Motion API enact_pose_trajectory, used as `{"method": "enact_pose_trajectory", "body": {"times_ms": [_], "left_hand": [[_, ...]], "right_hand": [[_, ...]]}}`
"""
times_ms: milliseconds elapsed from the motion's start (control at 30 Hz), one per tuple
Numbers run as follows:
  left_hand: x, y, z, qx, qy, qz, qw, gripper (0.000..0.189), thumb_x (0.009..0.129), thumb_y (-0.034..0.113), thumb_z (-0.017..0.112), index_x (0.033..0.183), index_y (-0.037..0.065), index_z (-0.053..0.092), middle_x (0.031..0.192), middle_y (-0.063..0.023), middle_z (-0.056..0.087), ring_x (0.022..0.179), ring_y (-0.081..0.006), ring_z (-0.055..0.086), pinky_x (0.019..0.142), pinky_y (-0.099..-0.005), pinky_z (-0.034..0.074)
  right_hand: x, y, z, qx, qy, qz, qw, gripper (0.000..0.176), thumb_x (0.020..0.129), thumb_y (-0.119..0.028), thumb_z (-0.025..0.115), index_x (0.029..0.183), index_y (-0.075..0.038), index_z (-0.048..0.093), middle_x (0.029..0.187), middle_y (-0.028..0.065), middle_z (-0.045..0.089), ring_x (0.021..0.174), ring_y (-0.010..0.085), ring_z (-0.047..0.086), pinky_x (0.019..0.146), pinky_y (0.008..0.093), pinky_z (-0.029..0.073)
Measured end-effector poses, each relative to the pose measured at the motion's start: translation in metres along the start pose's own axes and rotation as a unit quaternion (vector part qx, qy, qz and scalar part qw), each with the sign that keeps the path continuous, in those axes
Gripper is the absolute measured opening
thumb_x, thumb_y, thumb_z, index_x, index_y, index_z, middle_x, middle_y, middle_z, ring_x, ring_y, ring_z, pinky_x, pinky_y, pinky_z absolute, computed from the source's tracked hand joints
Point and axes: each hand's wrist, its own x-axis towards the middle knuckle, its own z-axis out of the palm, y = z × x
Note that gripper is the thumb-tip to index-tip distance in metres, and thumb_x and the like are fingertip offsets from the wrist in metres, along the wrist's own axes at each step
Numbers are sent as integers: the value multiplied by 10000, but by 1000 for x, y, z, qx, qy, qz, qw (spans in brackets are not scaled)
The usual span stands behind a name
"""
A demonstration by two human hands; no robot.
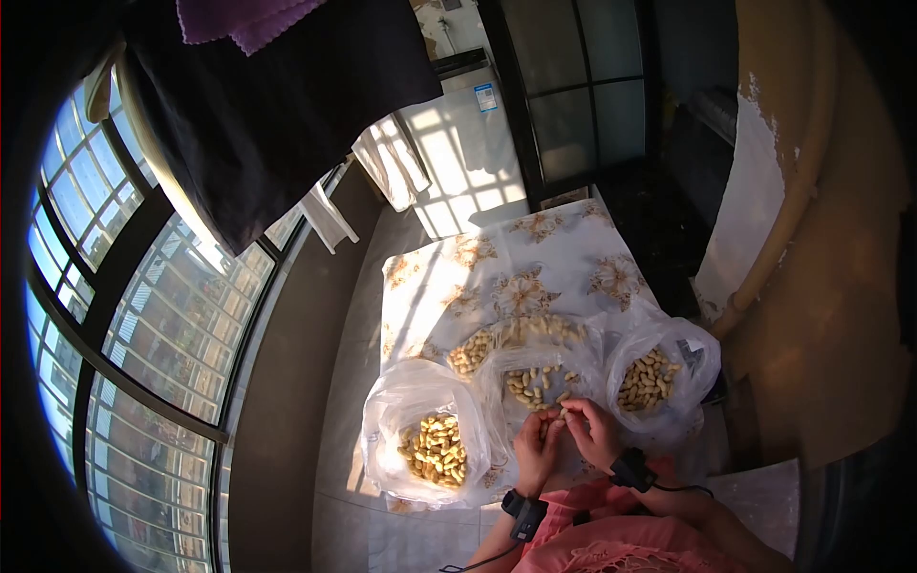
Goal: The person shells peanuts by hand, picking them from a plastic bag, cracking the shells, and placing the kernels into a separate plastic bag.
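Observation:
My left hand (537, 449) and my right hand (596, 435) meet at the near edge of the table. Their fingertips are pinched together around a small peanut in its shell (564, 413), partly covered by the fingers. Just beyond them lies an open clear plastic bag (497, 382) with loose peanuts (527, 387) in it. To the left stands a plastic bag (382, 430) holding sunlit peanuts (437, 451). Another plastic bag (702, 358), to the right, holds more peanuts (648, 382). Behind the middle bag, a further heap of peanuts (470, 353) shows through plastic.
A flowered cloth (525, 286) covers the table. Dark clothing (287, 105) hangs at upper left beside barred windows (162, 325). A white appliance (468, 153) and a dark-framed glass door (583, 86) stand beyond the table. A pipe (778, 248) runs along the right wall.

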Motion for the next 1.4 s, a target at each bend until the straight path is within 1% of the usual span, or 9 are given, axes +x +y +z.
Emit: {"method": "enact_pose_trajectory", "body": {"times_ms": [67,133,333,500,833,900,1033,1100,1400], "left_hand": [[0,-4,1,-9,-1,-4,1000,199,946,97,687,1104,-16,646,958,-68,712,838,-99,640,760,-245,518],[-1,-6,1,-18,-1,-7,1000,203,941,96,694,1104,-16,646,957,-64,710,837,-94,636,759,-242,517],[0,-2,0,16,-8,-16,1000,199,940,110,694,1098,-5,654,922,-72,715,821,-106,645,744,-260,522],[1,-2,2,20,23,27,999,188,981,148,632,1081,-7,666,937,-115,727,814,-170,678,732,-304,533],[1,-3,2,29,21,44,998,182,993,129,607,1099,-5,672,952,-109,726,808,-158,665,725,-289,525],[1,-3,2,-1,20,19,1000,171,970,170,639,1075,41,679,977,-142,711,851,-292,710,731,-356,550],[1,-2,2,-11,23,10,1000,162,962,159,649,1071,43,679,968,-138,713,844,-284,711,729,-353,549],[1,-4,2,-1,18,20,1000,174,976,114,636,1095,-6,672,951,-87,727,809,-137,649,727,-280,521],[2,5,0,21,16,28,999,163,967,108,641,1079,-3,680,940,-113,732,836,-169,678,751,-298,531]], "right_hand": [[0,1,0,1,-2,3,1000,205,966,-76,597,1160,-15,625,1040,147,694,917,255,697,782,334,546],[0,4,3,6,20,-22,1000,188,973,-116,606,1143,-37,616,999,153,684,854,299,689,692,353,536],[-1,3,2,18,21,-1,1000,177,965,-131,634,1111,-34,612,970,140,683,840,277,691,688,345,534],[0,2,2,7,11,-15,1000,210,951,-134,654,1138,-46,622,963,123,689,837,244,695,684,337,532],[1,-5,-1,-11,-5,-32,999,238,933,-120,668,1158,-52,627,958,119,688,821,237,695,678,323,534],[1,0,2,0,3,-29,1000,221,934,-123,673,1137,-49,624,945,116,686,809,232,692,674,322,531],[0,2,3,22,13,-18,1000,191,935,-148,693,1072,-44,610,900,107,675,770,210,678,657,315,522],[0,2,2,19,14,-19,1000,193,936,-156,698,1062,-42,606,888,104,672,760,203,674,651,313,520],[0,2,2,-1,18,-26,1000,192,928,-162,709,1023,-41,594,855,96,649,722,199,656,630,309,509]]}}
